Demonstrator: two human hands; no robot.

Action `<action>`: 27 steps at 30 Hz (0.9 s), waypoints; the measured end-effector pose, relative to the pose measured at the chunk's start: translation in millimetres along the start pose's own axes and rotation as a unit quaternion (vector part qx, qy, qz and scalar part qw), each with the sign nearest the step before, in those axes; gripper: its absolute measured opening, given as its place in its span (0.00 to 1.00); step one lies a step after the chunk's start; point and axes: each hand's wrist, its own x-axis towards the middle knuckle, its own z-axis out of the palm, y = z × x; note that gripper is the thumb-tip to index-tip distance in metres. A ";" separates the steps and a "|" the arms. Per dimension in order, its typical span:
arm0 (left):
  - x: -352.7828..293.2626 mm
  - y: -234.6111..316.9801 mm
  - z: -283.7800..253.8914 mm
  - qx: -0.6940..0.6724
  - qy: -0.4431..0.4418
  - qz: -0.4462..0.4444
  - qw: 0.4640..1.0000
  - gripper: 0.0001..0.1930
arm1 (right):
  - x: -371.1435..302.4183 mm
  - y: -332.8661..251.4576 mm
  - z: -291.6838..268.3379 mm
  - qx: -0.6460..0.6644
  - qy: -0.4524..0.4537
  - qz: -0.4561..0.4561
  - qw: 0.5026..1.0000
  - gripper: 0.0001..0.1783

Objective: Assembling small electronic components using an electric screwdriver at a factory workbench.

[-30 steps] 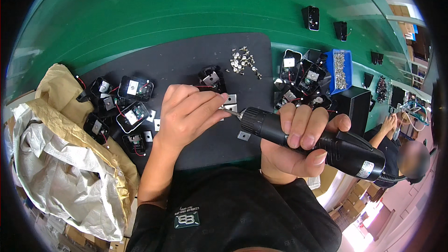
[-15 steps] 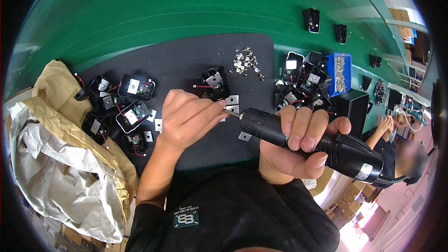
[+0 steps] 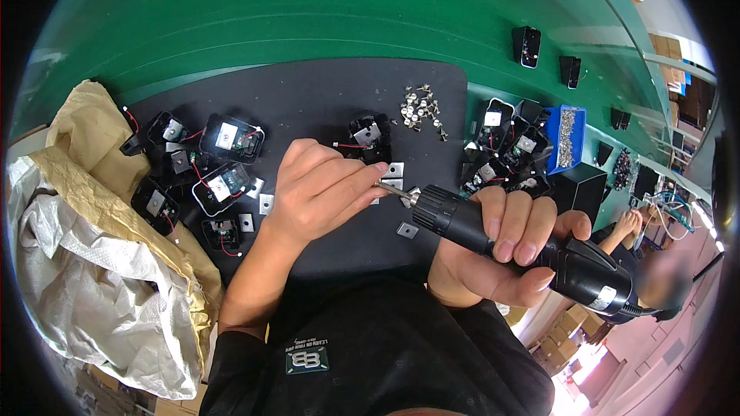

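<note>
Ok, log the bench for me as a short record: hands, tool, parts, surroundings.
Right hand: gripping a corded black power screwdriver
Left hand: fingertips together at the tip of the bit; any small part between them is hidden
Nearest housing: open black housing with red wire, just beyond the left hand
Plates: square metal plates near the bit
Screws: loose pile on the black mat
Other housings: groups at left and right
Tray: blue, holding small metal parts
Far left: crumpled sack
</note>
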 end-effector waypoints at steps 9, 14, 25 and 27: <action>-2.0 0.6 0.9 -0.005 -0.022 -0.016 1.000 0.17 | 0.7 0.7 -3.1 -0.005 -0.024 0.022 0.999 0.28; -6.5 -1.7 0.5 -0.029 -0.013 -0.028 0.999 0.16 | -0.6 4.4 -1.5 -0.008 -0.030 0.024 0.999 0.28; -9.6 -7.6 4.2 -0.070 -0.014 -0.021 0.997 0.14 | 5.1 5.0 -13.7 -0.010 -0.078 0.072 0.994 0.33; -12.0 -7.4 5.5 -0.067 -0.012 -0.026 0.997 0.14 | 3.7 6.7 -14.7 -0.030 -0.057 0.083 0.994 0.37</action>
